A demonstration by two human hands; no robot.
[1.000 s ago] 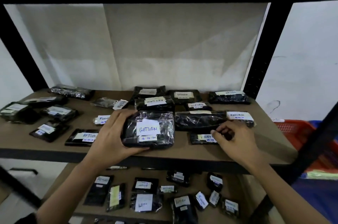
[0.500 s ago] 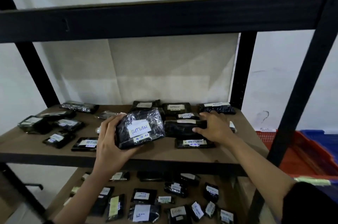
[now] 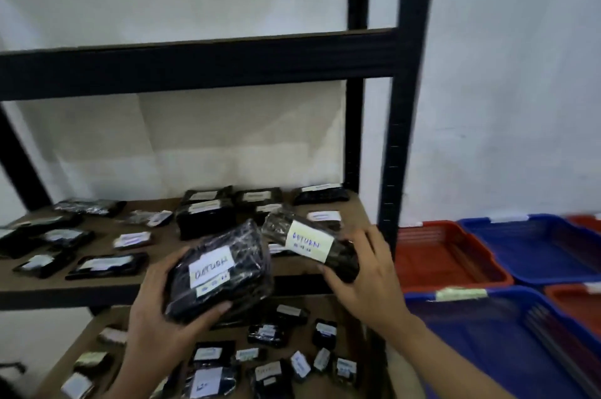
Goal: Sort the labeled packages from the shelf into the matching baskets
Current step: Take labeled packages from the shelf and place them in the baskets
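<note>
My left hand (image 3: 156, 307) grips a thick black plastic-wrapped package (image 3: 221, 268) with a white label reading RETURN, held in front of the middle shelf's edge. My right hand (image 3: 367, 278) grips a longer black package (image 3: 312, 244), also labeled RETURN, lifted off the shelf and tilted. Several more black labeled packages (image 3: 208, 216) lie on the brown middle shelf (image 3: 81, 278). Others (image 3: 266, 333) are spread on the lower shelf. To the right stand a red basket (image 3: 455, 278) and blue baskets (image 3: 533, 255), with a near blue basket (image 3: 487, 333) below them.
The shelf's black upright post (image 3: 403, 105) stands between the packages and the baskets. A black crossbeam (image 3: 195, 66) runs above the shelf. A further red basket (image 3: 572, 301) shows at the far right. A white wall is behind everything.
Both hands have lifted their packages off the shelf and toward me. My right hand now holds the long package it was reaching onto. The view has swung right, showing the baskets.
</note>
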